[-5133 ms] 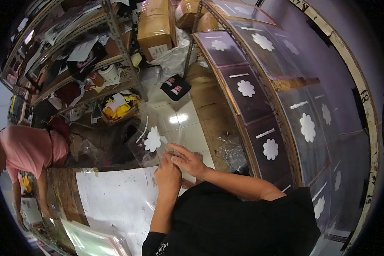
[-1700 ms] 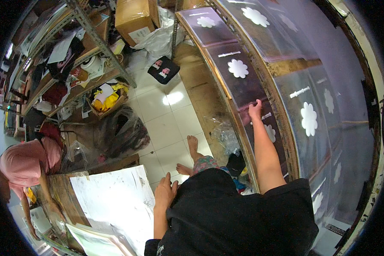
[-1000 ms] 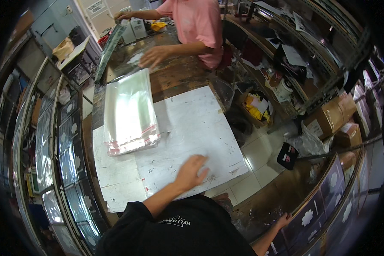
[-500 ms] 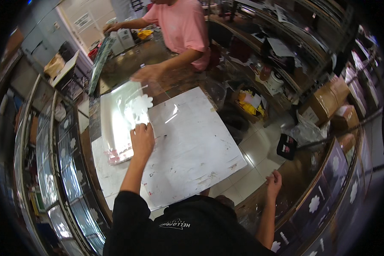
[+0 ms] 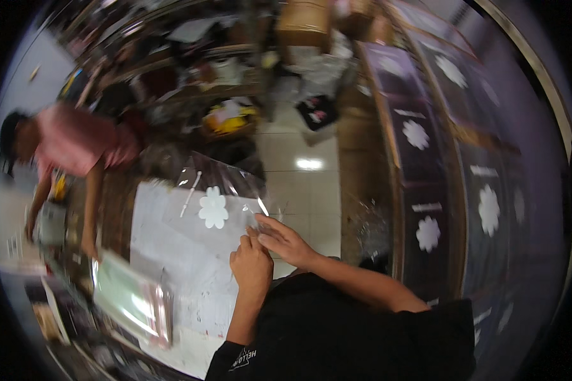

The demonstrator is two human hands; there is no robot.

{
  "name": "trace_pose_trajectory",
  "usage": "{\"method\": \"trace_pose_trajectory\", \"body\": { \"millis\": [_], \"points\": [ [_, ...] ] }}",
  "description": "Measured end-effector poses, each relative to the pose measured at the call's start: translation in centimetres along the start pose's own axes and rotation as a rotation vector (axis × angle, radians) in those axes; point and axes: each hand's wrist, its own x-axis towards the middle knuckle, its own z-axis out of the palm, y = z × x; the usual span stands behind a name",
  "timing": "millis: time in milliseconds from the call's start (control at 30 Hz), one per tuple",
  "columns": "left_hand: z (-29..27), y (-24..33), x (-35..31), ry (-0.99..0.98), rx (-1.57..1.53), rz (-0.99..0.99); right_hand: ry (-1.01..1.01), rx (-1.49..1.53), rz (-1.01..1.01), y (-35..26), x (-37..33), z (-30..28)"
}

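Note:
A clear plastic sheet with a white flower shape and a short white line hangs tilted over the white board. My left hand pinches its near corner, fingers closed. At that same corner, my right hand reaches in from the right, its fingers pressed together on the sheet; motion blurs the fingertips. To the left, a stack of clear sheets lies partly on the board, apart from my hands.
A person in a pink shirt stands at the far left, one hand by the stack. Racks on the right hold dark panels with white flower prints. A box of yellow items, a carton and a black item are farther off.
My view has swung right. My left hand has moved away from the stack with a sheet, and my right hand has come up to meet it at the corner.

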Motion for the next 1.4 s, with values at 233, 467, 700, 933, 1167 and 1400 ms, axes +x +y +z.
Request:
{"method": "trace_pose_trajectory", "body": {
  "millis": [233,467,700,933,1167,1400],
  "points": [
    [0.0,5.0,-2.0,-0.131,-0.357,0.413,0.302,-0.25,-0.01,-3.0,-4.1,-11.1],
    [2.6,-1.5,-6.5,-0.062,-0.448,0.172,0.751,-0.341,-0.074,-9.7,-16.3,-23.1],
    [7.3,-8.2,-9.2,-0.062,-0.163,0.111,1.115,-0.016,-0.205,-2.7,-36.3,-36.1],
    [8.9,-7.4,-9.6,-0.046,0.031,0.1,1.445,-0.061,-0.27,-2.2,-51.7,-41.6],
    [9.0,-6.5,-8.1,0.031,0.035,0.204,1.817,-0.252,-0.169,-3.2,-58.0,-41.3],
    [9.1,-6.4,-8.5,0.0,0.054,0.149,1.897,-0.425,-0.128,-1.2,-65.3,-48.3]
  ]
}}
